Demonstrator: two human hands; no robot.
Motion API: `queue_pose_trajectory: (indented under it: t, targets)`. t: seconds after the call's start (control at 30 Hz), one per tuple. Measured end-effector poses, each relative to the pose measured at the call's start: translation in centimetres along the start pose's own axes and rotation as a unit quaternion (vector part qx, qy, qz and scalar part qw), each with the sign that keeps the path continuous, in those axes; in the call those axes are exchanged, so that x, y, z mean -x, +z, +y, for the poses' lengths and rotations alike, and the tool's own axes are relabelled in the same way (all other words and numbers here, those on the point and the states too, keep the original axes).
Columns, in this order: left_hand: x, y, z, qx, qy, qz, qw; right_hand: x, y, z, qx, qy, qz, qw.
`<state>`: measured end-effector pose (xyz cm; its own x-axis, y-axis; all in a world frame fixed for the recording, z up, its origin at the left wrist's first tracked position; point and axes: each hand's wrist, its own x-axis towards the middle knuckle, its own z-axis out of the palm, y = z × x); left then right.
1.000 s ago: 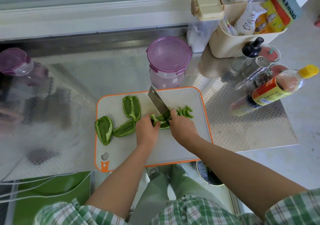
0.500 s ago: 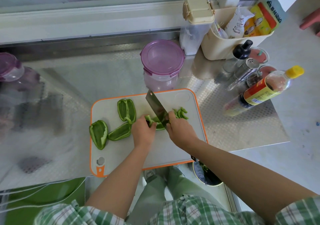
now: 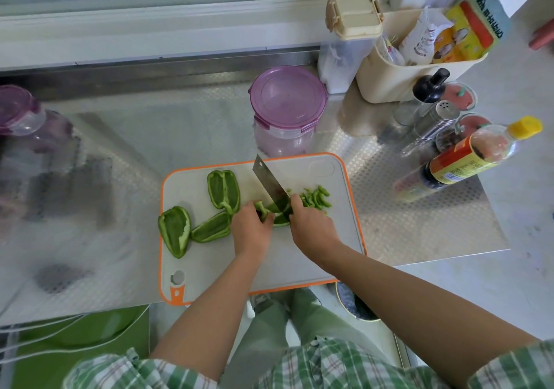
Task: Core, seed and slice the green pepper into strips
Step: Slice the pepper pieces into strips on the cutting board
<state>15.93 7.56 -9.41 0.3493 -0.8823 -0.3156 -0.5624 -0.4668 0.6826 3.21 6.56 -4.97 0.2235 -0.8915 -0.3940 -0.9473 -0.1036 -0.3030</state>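
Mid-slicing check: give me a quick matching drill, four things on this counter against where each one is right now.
1 cleaver
2 cut strips
3 pepper piece being sliced
4 purple-lidded jar

a behind the cutting board
b held down by the left hand
c gripped in the right hand
d heaped right of the cleaver

Pairs: 1-c, 2-d, 3-b, 4-a

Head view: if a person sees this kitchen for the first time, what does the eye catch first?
First comes the cleaver, gripped by the right hand over the middle of the orange-rimmed cutting board. It is slicing a green pepper piece that the left hand holds down. Cut strips lie just right of the blade, and three unsliced pepper pieces wait on the board's left part.
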Motion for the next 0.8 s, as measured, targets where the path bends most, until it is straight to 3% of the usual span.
queue_pose_trajectory:
  t: [0.53,0.8]
  targets:
    - [0.2,-0.3,0.1,-0.001,-0.001,-0.002,1.0,-0.7,0.6,-0.7,0.028,-0.015,-0.001,0.999]
    - [0.3,-0.3,0.1,0.023,-0.005,-0.006,1.0,-1.2,0.0,0.6,-0.054,0.012,0.031,0.998]
